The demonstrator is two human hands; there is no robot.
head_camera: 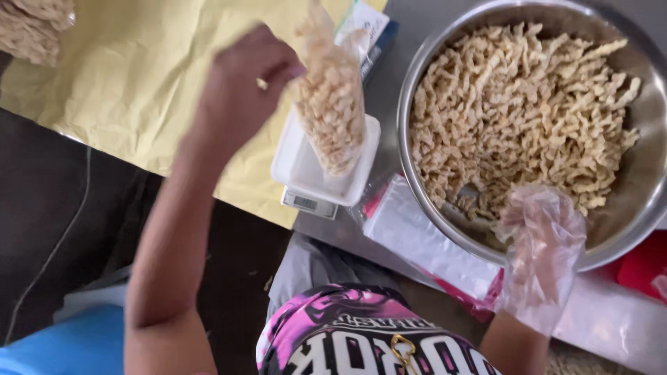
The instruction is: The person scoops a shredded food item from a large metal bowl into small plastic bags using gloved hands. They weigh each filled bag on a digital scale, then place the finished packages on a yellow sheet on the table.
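My left hand [243, 87] pinches the top of a clear plastic bag [332, 97] filled with pale twisted fried snacks. The bag stands upright on a small white kitchen scale [306, 182]. My right hand [542, 243] wears a loose clear plastic glove and rests at the near rim of a large steel bowl [643, 187], fingers curled down into the heap of the same twisted snacks [517, 111]. I cannot see whether any pieces are held in the gloved fingers.
Yellow paper [146, 76] covers the table at the left, with more snacks [31, 28] at its far corner. A stack of empty clear bags [424, 239] lies in front of the bowl. A red object [643, 267] sits at the right edge.
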